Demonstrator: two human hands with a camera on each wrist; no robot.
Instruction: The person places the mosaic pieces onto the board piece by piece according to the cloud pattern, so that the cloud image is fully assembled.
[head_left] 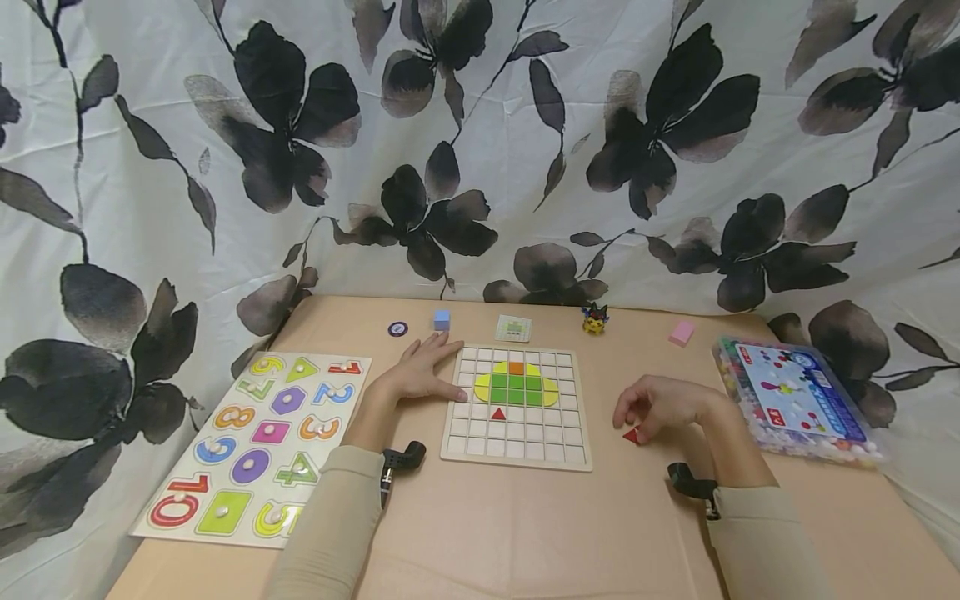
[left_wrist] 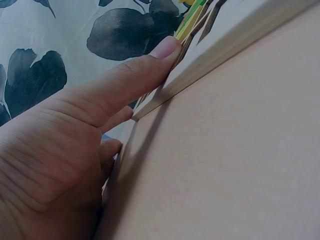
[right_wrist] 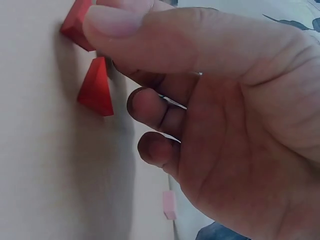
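Note:
A white grid board (head_left: 517,454) lies mid-table, bearing green squares (head_left: 516,389), yellow curved pieces (head_left: 551,392), an orange square (head_left: 516,367) and a red triangle (head_left: 498,413). Along the board's left edge rests my left hand (head_left: 420,371), fingers spread and thumb (left_wrist: 150,57) on the rim. My right hand (head_left: 667,406), to the right of the board, pinches a red triangular piece (right_wrist: 76,27) between thumb and index finger, low over the table. Beside it on the table is a second red triangular piece (right_wrist: 96,90); the fingers largely hide it in the head view.
A number-and-shape puzzle board (head_left: 251,437) lies at left. Behind the grid board are a round token (head_left: 397,329), blue cube (head_left: 441,320), pattern card (head_left: 513,328), small yellow-and-black figure (head_left: 595,318) and pink block (head_left: 681,333). A clear plastic box (head_left: 798,400) stands right.

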